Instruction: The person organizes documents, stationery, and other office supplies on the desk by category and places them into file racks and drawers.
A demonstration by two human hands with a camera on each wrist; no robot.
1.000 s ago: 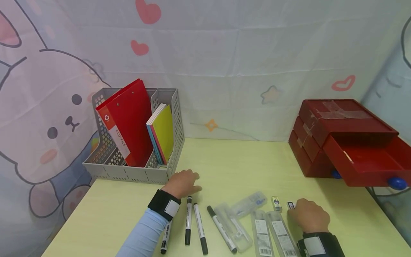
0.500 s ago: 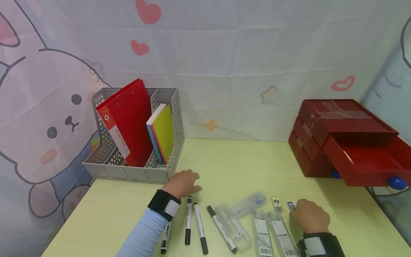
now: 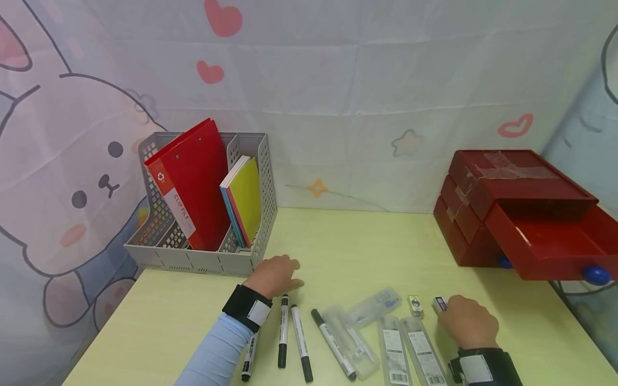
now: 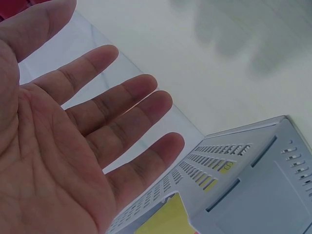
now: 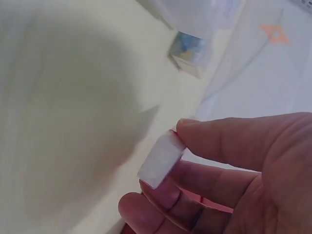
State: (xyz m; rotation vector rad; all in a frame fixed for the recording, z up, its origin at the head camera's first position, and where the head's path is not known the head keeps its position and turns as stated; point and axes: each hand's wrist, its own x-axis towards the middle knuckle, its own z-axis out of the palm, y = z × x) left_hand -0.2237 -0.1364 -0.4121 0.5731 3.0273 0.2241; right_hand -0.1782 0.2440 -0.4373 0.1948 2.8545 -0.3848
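Between the thumb and fingers of my right hand is a small white eraser with a dark printed sleeve seen in the head view. The right wrist view shows it pinched above the table, its shadow on the surface below. A second small block, yellow and white, lies just left of that hand. My left hand holds nothing. Its fingers are spread, palm plain in the left wrist view, near the front corner of the grey file rack. Several black-and-white markers lie below it.
Clear plastic cases lie mid-table, some with labels. At the right, a stack of red drawer boxes has its upper drawer pulled out, with a blue knob. A red clip file and notebooks stand in the rack.
My right hand has risen slightly and shifted a little right with the eraser, showing more of its end. The left hand stays in place.
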